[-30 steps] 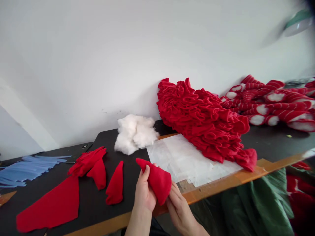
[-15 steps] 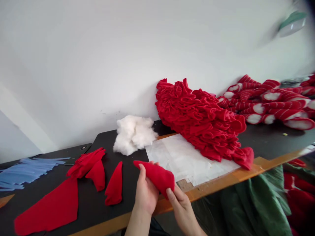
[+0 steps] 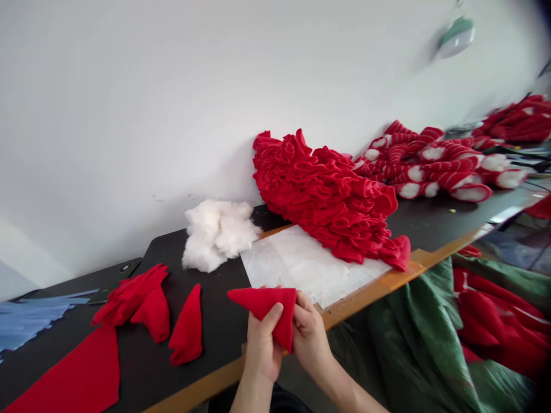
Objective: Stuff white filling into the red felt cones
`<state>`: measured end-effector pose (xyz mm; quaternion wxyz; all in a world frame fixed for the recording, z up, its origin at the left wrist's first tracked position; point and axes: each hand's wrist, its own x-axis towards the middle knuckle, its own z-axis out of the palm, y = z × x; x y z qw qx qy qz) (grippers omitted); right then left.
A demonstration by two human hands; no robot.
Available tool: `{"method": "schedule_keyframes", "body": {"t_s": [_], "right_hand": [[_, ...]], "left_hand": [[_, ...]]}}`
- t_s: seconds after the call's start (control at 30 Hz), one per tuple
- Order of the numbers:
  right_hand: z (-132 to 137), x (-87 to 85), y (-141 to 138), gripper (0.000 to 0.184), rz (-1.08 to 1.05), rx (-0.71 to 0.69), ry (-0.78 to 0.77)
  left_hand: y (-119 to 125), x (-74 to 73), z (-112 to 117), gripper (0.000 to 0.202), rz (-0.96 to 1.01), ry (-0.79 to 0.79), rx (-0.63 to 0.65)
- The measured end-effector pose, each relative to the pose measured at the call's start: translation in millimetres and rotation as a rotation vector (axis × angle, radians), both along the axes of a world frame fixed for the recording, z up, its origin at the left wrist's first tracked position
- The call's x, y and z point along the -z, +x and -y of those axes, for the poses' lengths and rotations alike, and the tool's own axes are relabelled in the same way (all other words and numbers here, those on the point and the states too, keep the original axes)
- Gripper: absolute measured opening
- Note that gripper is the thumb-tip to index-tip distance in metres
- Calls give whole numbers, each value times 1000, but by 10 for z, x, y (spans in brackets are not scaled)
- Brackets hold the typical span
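Observation:
A red cone-shaped felt hat (image 3: 262, 304) is held between both hands above the table's front edge, its tip pointing left. My left hand (image 3: 263, 344) grips its middle, thumb pressed on top. My right hand (image 3: 310, 330) is closed at the wide end, with some fingers hidden behind or inside the cloth. To the left, another small red cone (image 3: 188, 330) lies by itself on the dark table, beside a small pile of red cones (image 3: 135, 301). White stuffing (image 3: 218, 234) lies in a fluffy heap behind the hands.
A large mound of ruffled red cloth pieces (image 3: 322, 198) rests on a white sheet (image 3: 275, 261). Red striped stuffed tubes (image 3: 426, 163) are heaped at the right. Blue strips (image 3: 34, 321) and a flat red piece (image 3: 81, 378) lie left. A green sack (image 3: 413, 327) hangs below the edge.
The hat has turned so its wide end faces right. My left thumb has moved onto its middle, and my right hand has shifted to its opening. The view has swung right.

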<state>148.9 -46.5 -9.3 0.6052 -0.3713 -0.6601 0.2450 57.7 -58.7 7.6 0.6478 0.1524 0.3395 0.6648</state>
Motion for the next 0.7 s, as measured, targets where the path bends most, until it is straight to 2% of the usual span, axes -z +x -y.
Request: {"method": "schedule_keyframes", "body": {"t_s": [0.13, 0.2, 0.27, 0.33, 0.47, 0.53, 0.6, 0.63, 0.7], "right_hand": [[42, 40, 36, 20, -26, 114, -81], [78, 84, 38, 21, -6, 74, -94], [108, 110, 10, 30, 8, -14, -101], [122, 102, -38, 38, -4, -41, -102], [87, 24, -133, 28, -62, -36, -126], [37, -4, -160, 19, -175, -74, -243], [-40, -13, -162, 13, -391, -199, -435], [-91, -12, -149, 14, -506, -266, -510], [-217, -9, -89, 20, -677, -332, -545]], "left_hand": [[-5, 8, -47, 38, -25, -12, -56], [-8, 13, -72, 33, -28, -27, -96], [17, 23, -65, 31, -18, -35, -119], [62, 38, -30, 33, -7, -29, -106], [114, 73, 14, 32, -48, -50, -116], [100, 76, -16, 27, -70, -76, -180], [67, 59, -73, 21, -86, -93, -238], [45, 44, -106, 18, -94, -96, -258], [-11, 7, -170, 16, -98, -99, -278]]}}
